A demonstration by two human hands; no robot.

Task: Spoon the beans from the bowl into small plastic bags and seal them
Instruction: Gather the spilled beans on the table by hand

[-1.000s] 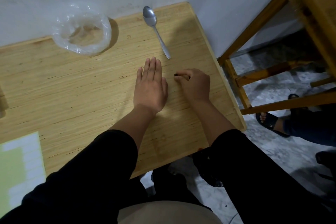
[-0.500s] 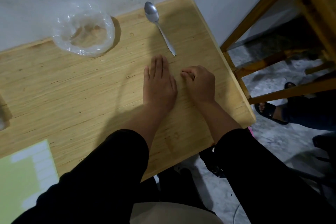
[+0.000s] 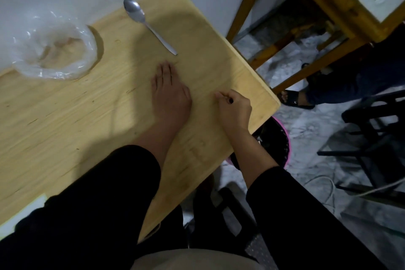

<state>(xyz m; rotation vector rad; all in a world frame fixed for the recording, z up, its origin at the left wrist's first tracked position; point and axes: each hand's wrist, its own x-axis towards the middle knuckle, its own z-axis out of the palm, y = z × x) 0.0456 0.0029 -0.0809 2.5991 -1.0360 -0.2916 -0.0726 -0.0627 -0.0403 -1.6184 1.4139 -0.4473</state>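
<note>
Now, head view, one line per thing:

Left hand: your left hand (image 3: 171, 96) lies flat on the wooden table (image 3: 65, 120), palm down, fingers straight and close together, pointing to about 12 o'clock; it holds nothing.

Right hand: your right hand (image 3: 235, 109) sits at 3 o'clock of the left one, near the table's right edge, fingers curled in, thumb and forefinger pinching a small dark thing (image 3: 230, 100); it may be a bean, but it is too small to tell.

Spoon: the metal spoon (image 3: 147, 24) lies on the table at 12 o'clock of your left hand, apart from the fingertips, bowl end toward the wall, handle end pointing toward 5 o'clock.

Plastic bag: a clear, crumpled plastic bag (image 3: 54, 48) rests at 10 o'clock of your left hand, well apart from it, against the wall; you cannot tell what is inside.

Sleeves: both your forearms come in from 6 o'clock in black sleeves (image 3: 98, 204).

Beyond the table: a wooden stool frame (image 3: 306, 35) stands at 2 o'clock, and another person's foot in a dark sandal (image 3: 293, 99) rests on the floor at 3 o'clock.
</note>
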